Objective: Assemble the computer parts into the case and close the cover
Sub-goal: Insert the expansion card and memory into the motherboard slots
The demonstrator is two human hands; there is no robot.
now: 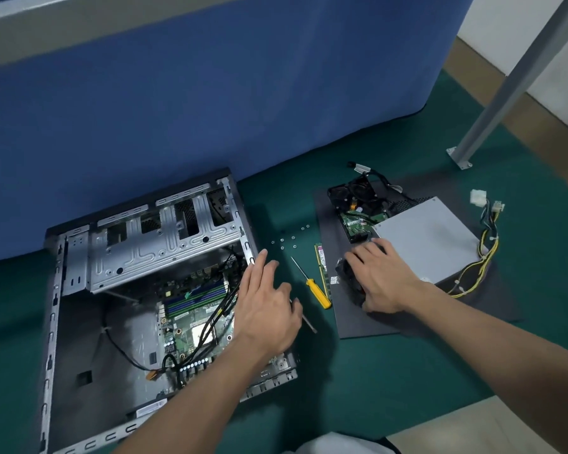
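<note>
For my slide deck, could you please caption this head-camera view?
Right hand grips a black part on the dark panel; left hand hovers over the open computer case.

The case (164, 247) at left is bare stamped sheet metal, dull silver, and darker and matt on its inner floor. Its motherboard (191, 326) is green circuit board with a slight sheen. The floor covering (374, 371) is matt green and felt-like. The partition (210, 93) at the far side is blue cloth. The screwdriver (318, 292) has a glossy yellow plastic handle and a thin metal shaft. The screws (282, 240) glint as bright metal. The power supply (427, 244) at right is smooth matt grey metal, lying on a dark matt panel (374, 326). The black part (350, 278) my right hand (384, 276) grips looks like dull-sheened plastic.
</note>
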